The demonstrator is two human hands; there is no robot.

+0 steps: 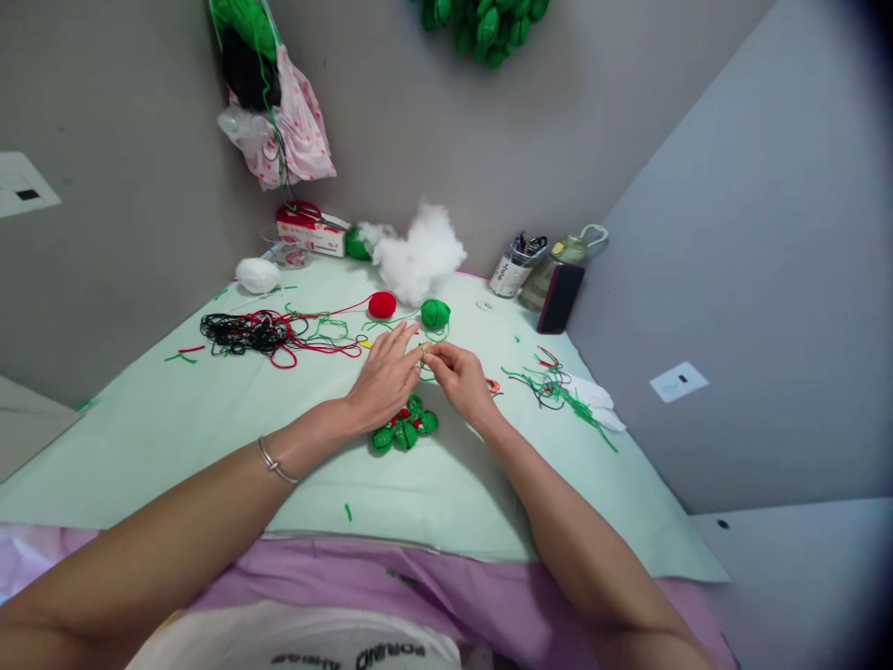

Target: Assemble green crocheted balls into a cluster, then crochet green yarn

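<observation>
A green strand (423, 354), just in front of the green yarn ball (435, 314), is pinched short in the right hand's (457, 374) fingers, seemingly to keep it taut. The left hand (386, 377) reaches to it with its fingers outstretched, and I cannot tell if they grip. Nearer than the ball, a green crocheted piece (405, 430) rests on the desk (209, 419) under both hands.

A thin green yarn strand (426, 347) trails from the round green ball (434, 314).

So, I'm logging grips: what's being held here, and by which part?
The right hand pinches a thin green strand at its fingertips, near the green yarn ball. The left hand touches the same spot; whether it grips cannot be told.
</observation>
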